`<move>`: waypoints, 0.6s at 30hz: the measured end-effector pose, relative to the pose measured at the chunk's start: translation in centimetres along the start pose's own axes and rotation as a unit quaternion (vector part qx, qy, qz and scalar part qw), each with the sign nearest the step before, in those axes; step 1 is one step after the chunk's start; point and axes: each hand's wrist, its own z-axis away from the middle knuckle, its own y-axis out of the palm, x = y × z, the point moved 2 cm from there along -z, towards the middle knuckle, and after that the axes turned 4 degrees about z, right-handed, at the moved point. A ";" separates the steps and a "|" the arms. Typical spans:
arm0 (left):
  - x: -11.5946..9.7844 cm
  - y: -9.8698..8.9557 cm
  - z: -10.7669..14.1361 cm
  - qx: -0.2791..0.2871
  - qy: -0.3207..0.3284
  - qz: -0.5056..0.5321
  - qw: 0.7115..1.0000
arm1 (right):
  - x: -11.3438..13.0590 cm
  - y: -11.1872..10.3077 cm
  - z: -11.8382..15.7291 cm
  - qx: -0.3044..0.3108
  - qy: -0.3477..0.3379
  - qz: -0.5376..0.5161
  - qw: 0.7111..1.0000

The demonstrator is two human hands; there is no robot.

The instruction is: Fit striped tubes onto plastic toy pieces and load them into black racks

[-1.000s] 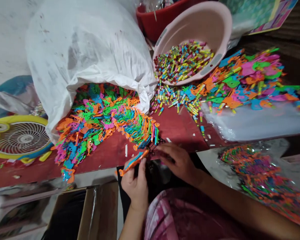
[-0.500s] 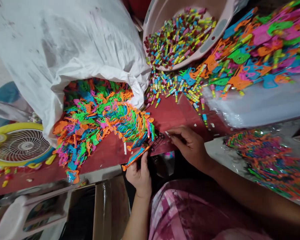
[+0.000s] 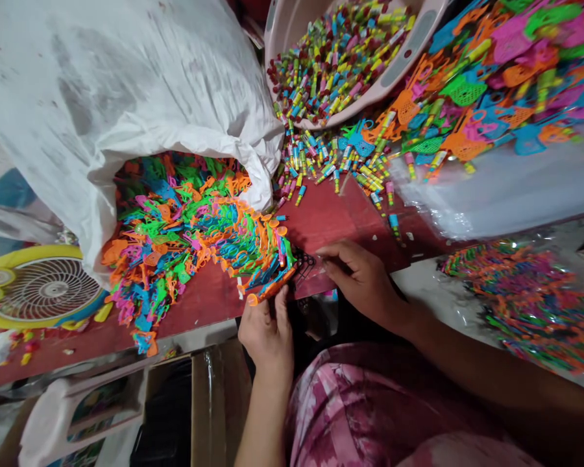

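Note:
My left hand (image 3: 265, 331) grips a long orange and blue plastic toy piece (image 3: 272, 287) near the table's front edge. A small black lattice-like plastic part (image 3: 302, 261) sits at the far end of that piece. My right hand (image 3: 360, 282) is just to its right, fingers curled and tips almost touching it. Whether those fingers pinch something small, I cannot tell. To the left, a heap of flat multicoloured plastic pieces (image 3: 189, 233) spills from a white woven sack (image 3: 126, 84), close to my left hand.
A pink basin (image 3: 394, 65) holds several small coloured tubes, and more lie on the red tabletop (image 3: 340, 217). Colourful pieces (image 3: 481, 84) sit on clear plastic (image 3: 506, 188) at right. A packed plastic bag (image 3: 530, 305), a fan (image 3: 43, 288) and a cardboard box (image 3: 219, 402) surround the table.
Since a second ago, my right hand has drawn back slightly from the black part. The view has shifted, so the table sits higher in the frame. My left hand keeps its grip.

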 end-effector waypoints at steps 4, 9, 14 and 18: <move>0.1 0.4 0.2 -0.001 -0.032 0.037 0.999 | 0.1 0.0 -0.1 0.019 0.006 0.008 1.000; 0.7 1.0 0.4 0.022 -0.109 0.081 0.990 | 0.0 0.4 -0.2 0.048 -0.002 0.035 0.998; 1.0 1.7 0.5 0.027 -0.180 0.140 0.973 | -0.4 0.7 -0.2 0.054 -0.022 0.045 0.997; 0.5 1.9 0.5 -0.027 -0.211 0.146 0.966 | -0.1 0.2 0.4 0.061 -0.010 0.028 0.998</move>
